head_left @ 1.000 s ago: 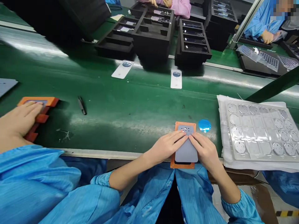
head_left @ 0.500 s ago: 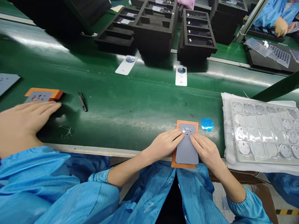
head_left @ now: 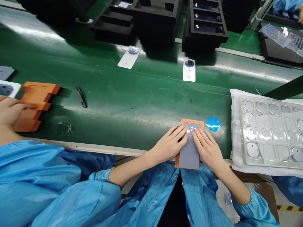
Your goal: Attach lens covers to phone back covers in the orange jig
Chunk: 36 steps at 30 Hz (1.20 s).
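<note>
A grey plate with several small holes at its far end lies in a flat orange fixture at the bench's front edge. The fingers of my left hand are stretched over the plate's upper left, near the holes. From the other side, my right hand lays its extended fingers flat on the upper right part. Both hands press from above, and their fingertips almost meet. What lies beneath the grey plate is hidden. Just right of the fixture's far corner lies a round blue film disc.
At right, a clear blister tray holds round metallic parts. Two white panels lie ahead, before black foam trays. Black tweezers lie left. A co-worker's hand is beside a stepped orange block.
My fingers have shifted slightly on the grey plate, staying in contact. At left, the co-worker's hand has moved left; the orange block is now uncovered and a white panel shows beside it.
</note>
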Each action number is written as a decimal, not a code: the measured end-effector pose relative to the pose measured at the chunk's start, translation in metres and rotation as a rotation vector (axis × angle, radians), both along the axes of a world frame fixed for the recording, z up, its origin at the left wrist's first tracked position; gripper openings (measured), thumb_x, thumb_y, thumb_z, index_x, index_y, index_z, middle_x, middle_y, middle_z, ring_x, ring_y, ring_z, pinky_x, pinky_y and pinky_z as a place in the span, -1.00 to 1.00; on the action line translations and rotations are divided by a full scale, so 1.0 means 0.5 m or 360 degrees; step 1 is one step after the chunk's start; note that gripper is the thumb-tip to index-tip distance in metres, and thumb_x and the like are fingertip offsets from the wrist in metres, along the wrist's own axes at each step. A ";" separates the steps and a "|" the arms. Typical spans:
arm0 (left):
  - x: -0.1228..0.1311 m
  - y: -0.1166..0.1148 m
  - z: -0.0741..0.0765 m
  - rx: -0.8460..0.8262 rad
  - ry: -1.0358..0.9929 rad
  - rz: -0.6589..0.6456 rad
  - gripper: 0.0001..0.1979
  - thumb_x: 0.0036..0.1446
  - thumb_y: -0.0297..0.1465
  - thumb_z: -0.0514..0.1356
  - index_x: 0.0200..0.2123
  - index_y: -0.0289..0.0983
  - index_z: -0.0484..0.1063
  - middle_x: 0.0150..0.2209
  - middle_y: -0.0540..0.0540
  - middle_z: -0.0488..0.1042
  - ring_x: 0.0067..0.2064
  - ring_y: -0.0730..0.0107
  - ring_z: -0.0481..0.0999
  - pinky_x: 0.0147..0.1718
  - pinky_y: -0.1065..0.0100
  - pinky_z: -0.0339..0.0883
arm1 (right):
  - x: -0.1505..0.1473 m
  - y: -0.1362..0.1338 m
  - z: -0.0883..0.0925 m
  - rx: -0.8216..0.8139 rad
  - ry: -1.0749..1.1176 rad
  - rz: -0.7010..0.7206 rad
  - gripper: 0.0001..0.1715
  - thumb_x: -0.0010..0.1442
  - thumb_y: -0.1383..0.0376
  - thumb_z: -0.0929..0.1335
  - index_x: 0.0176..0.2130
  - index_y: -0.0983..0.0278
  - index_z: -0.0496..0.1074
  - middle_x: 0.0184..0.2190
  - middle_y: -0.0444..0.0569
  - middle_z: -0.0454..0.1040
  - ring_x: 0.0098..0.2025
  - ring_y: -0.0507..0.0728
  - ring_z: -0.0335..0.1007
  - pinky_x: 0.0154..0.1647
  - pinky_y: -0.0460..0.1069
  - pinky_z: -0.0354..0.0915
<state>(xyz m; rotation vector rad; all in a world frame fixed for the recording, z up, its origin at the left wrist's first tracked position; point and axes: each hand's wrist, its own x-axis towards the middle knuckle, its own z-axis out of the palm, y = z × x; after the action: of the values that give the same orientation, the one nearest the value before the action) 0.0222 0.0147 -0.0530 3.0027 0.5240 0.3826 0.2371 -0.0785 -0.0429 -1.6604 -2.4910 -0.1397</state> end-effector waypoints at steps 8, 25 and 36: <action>-0.014 -0.009 -0.001 0.0147 -0.0047 0.0014 -0.65 0.32 -0.54 0.08 0.14 -0.43 0.40 0.24 -0.37 0.41 0.25 -0.03 0.39 0.25 -0.07 0.28 | 0.001 -0.018 0.007 -0.0059 -0.0055 -0.0008 -0.39 0.36 0.49 0.15 0.35 0.52 0.18 0.33 0.25 0.27 0.39 0.33 0.18 0.38 0.25 0.22; -0.026 -0.004 0.016 -0.0555 -0.0035 -0.0004 -0.41 0.18 -0.49 0.24 0.28 -0.29 0.28 0.36 -0.31 0.23 0.36 -0.22 0.13 0.25 -0.20 0.23 | 0.008 -0.041 -0.011 -0.0036 0.0427 0.0002 -0.39 0.30 0.49 0.19 0.29 0.35 0.32 0.29 0.21 0.36 0.35 0.33 0.25 0.33 0.27 0.28; 0.095 -0.038 0.093 -0.1363 -0.1416 0.0124 -0.81 0.20 -0.44 0.34 -0.10 -0.27 0.54 -0.19 -0.13 0.64 -0.15 0.31 0.63 -0.10 0.31 0.51 | -0.021 -0.010 0.041 -0.0308 0.3954 -0.0591 -0.92 0.07 0.34 0.38 -0.34 0.19 0.40 -0.36 -0.13 0.49 -0.18 0.09 0.52 -0.05 0.06 0.51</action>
<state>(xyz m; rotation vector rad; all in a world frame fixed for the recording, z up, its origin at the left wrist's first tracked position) 0.0697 -0.0044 -0.0067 1.7598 0.5107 1.0741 0.2267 -0.0833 -0.0225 -0.7301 -0.2439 1.2113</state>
